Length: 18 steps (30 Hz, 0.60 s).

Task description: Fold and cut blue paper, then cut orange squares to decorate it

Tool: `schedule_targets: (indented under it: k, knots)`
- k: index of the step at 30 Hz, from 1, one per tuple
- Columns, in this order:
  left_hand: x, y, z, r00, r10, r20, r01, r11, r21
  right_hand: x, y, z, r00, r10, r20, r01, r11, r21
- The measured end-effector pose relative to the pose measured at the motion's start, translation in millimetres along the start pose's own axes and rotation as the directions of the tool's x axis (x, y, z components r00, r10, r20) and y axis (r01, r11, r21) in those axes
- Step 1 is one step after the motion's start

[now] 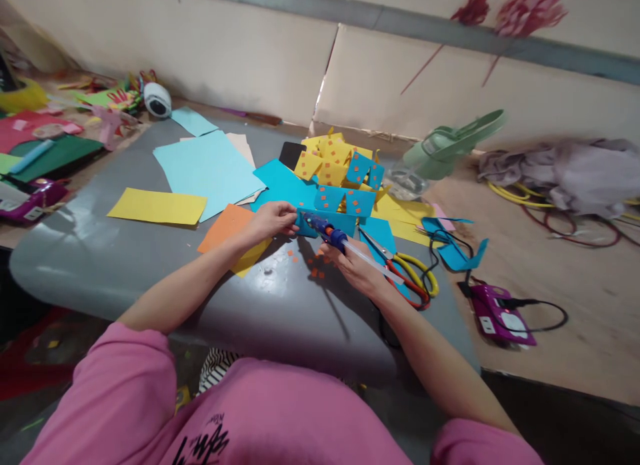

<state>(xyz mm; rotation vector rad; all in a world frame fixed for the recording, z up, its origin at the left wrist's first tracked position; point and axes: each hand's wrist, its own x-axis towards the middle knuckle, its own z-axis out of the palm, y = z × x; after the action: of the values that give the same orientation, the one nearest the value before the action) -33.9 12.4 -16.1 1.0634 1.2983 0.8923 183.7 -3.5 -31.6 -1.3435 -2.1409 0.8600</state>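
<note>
My right hand (353, 262) is wrapped round a blue glue gun (327, 232), with a clear glue stick (377, 262) jutting from its back end. Its nozzle points at a blue piece of paper (340, 222), whose left end my left hand (274, 220) pinches. Tiny orange paper squares (316, 273) lie scattered on the grey table (240, 318) below my hands. Just behind stand folded blue pieces (345, 200) and yellow pieces (330, 164) dotted with orange squares. Scissors (400, 265) with red and yellow handles rest beside my right hand.
Light blue sheets (210, 168), a yellow strip (157, 206) and an orange sheet (225, 226) lie left. A green holder (440, 148) stands at the back right. A purple power strip (503, 315) with a black cord sits on the right-hand surface.
</note>
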Motion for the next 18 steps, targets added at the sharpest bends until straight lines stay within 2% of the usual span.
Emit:
schedule_targets:
  k: [11,18]
  knots:
    - [-1,1,0.2,1.000,0.015,-0.004,-0.015,1.000,0.002,1,0,1,1.000,0.006,0.022,-0.006,1.000,0.024]
    - [6,-11,-2.8,0.997,0.071,-0.017,-0.072,0.997,-0.033,-2,-7,-3,0.999,0.006,0.051,0.000,0.994,-0.111]
